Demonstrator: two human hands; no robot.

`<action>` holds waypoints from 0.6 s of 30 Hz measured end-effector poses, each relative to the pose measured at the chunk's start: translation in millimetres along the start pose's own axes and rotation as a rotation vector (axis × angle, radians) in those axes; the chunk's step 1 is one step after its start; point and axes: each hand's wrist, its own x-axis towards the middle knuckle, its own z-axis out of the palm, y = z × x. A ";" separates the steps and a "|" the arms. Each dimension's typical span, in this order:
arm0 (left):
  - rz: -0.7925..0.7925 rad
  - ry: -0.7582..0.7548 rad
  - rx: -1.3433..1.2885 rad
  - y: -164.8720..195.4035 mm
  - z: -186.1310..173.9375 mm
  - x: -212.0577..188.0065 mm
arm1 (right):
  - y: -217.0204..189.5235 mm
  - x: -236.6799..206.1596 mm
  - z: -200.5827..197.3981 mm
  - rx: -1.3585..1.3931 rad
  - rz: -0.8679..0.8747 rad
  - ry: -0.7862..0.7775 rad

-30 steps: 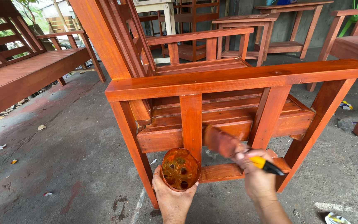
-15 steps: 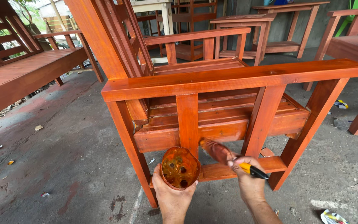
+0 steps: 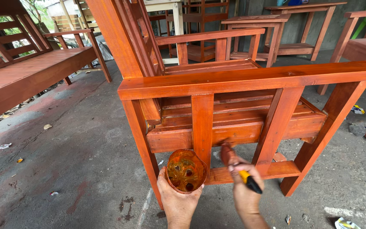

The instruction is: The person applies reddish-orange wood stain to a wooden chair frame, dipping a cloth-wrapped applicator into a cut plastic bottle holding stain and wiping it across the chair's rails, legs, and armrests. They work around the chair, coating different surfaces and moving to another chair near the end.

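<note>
My left hand (image 3: 177, 201) grips a small round cup (image 3: 185, 170) stained orange-brown inside, held low in front of an orange-stained wooden armchair (image 3: 250, 78). My right hand (image 3: 244, 194) holds a paintbrush (image 3: 235, 163) with a yellow and black handle. Its stained bristles touch the chair's lower side, just right of the short upright slat (image 3: 202, 127) and above the bottom rail (image 3: 276, 169). The cup sits just left of the brush, partly in front of that slat.
A long red-brown wooden bench (image 3: 26, 76) stands at the left. More stained tables and chairs (image 3: 276, 29) fill the back and right. The concrete floor (image 3: 77, 169) carries stain marks and scraps of litter.
The brush has moved left along the chair's lower side toward the upright slat, my right hand following. The cup has stayed about where it was.
</note>
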 end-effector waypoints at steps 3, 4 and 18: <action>0.058 0.025 -0.049 1.0 0.2 0.6 | -2.2 -5.8 2.7 0.058 0.028 -0.101; 0.081 0.033 -0.070 0.8 0.1 0.4 | -3.9 -2.4 -4.3 0.075 0.004 -0.095; -0.007 0.010 0.052 7.2 5.0 -3.2 | -14.0 18.5 -7.9 0.110 -0.028 -0.061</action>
